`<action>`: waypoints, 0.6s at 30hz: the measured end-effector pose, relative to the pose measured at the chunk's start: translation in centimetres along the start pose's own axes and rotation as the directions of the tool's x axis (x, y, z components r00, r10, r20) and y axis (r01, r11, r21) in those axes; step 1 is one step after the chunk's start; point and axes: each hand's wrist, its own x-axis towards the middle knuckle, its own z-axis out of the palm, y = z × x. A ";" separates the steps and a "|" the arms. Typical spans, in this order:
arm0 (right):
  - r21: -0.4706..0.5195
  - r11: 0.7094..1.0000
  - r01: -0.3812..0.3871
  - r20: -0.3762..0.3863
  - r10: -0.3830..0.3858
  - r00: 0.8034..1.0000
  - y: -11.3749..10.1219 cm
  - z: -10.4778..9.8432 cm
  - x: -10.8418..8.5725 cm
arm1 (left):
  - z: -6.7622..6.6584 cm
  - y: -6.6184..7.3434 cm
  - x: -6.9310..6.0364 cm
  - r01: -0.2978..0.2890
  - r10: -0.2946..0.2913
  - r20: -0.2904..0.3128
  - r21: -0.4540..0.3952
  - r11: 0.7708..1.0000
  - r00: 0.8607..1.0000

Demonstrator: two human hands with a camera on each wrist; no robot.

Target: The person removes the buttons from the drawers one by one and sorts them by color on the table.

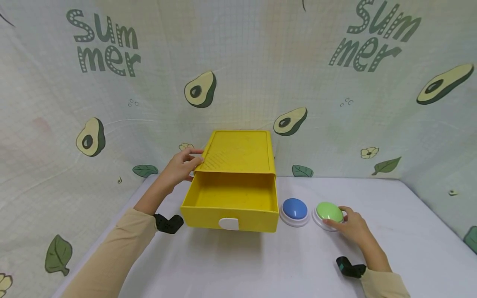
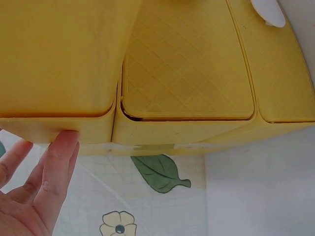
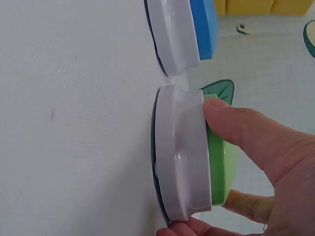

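Note:
A yellow drawer unit stands with its top drawer pulled out; the inside of that drawer shows bare. My left hand rests on the unit's upper left edge, and in the left wrist view the fingertips of the hand touch the yellow side. To the right is a green button on a white base. My right hand grips it by thumb and fingers; in the right wrist view the hand has its thumb against the green top.
A blue button on a white base sits between the drawer unit and the green button, also seen in the right wrist view. Behind the white table hangs a cloth printed with avocados and leaves.

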 end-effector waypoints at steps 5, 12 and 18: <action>-0.003 1.000 0.009 0.007 -0.009 1.000 -0.2 -0.2 -0.1 | -0.1 0.0 0.1 0.001 -0.001 -0.003 0.003 1.000 1.000; -0.039 0.999 0.000 0.029 0.001 1.000 -0.9 -1.1 -0.6 | -0.1 0.0 0.1 0.002 -0.002 0.004 -0.004 1.000 1.000; -0.039 0.998 0.055 -0.053 -0.057 0.997 -3.0 -2.3 -1.9 | 0.0 -0.1 0.1 -0.003 0.003 0.002 -0.001 1.000 1.000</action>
